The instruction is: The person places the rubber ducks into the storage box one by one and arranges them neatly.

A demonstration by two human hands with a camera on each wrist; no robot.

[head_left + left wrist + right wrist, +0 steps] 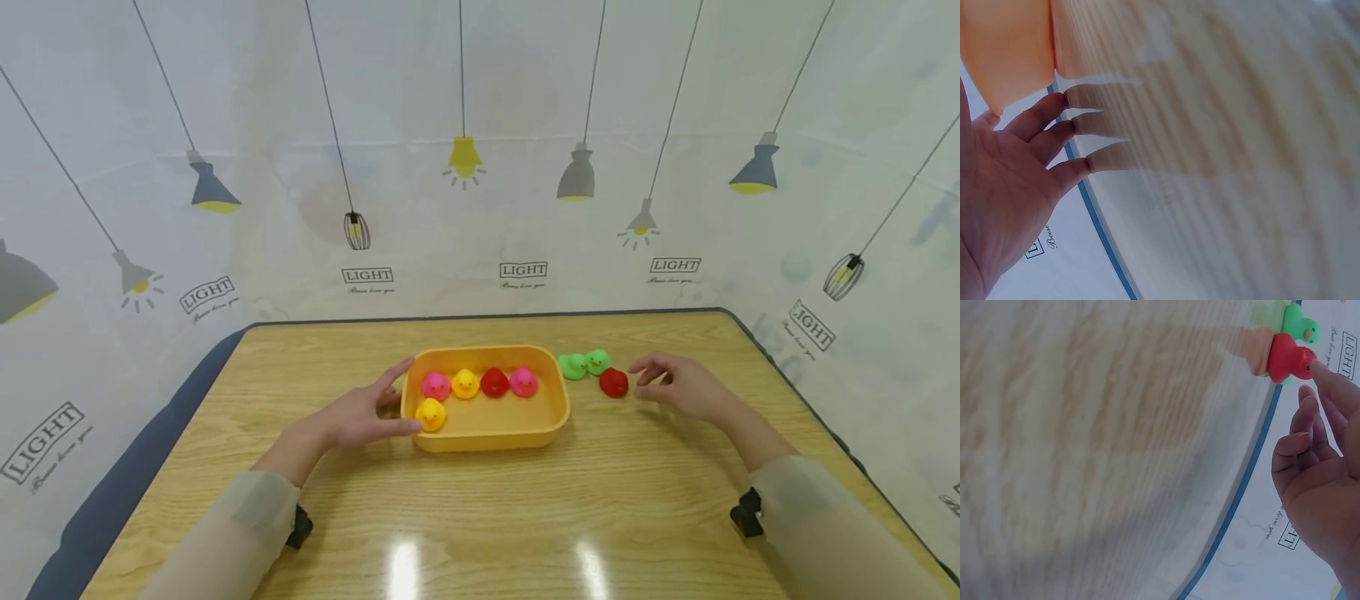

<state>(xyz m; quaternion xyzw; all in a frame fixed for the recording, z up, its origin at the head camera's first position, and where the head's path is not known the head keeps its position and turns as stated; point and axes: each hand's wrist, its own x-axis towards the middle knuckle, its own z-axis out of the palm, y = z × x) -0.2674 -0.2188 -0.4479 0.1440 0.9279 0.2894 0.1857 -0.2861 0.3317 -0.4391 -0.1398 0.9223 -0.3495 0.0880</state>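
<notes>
An orange-yellow plastic tray stands on the table with several rubber ducks inside. A pink duck, a yellow duck, a red duck and another pink duck line its far side; one more yellow duck sits in the near left corner. With fingers spread, my left hand is at the tray's left end, thumb and index fingertip at its rim. My right hand, fingers loosely bent and holding nothing, is just right of a loose red duck.
Two green ducks stand beyond the loose red duck, near the tray's right end. The wooden table has a dark blue edge at the back. Behind it hangs a pale curtain printed with lamps.
</notes>
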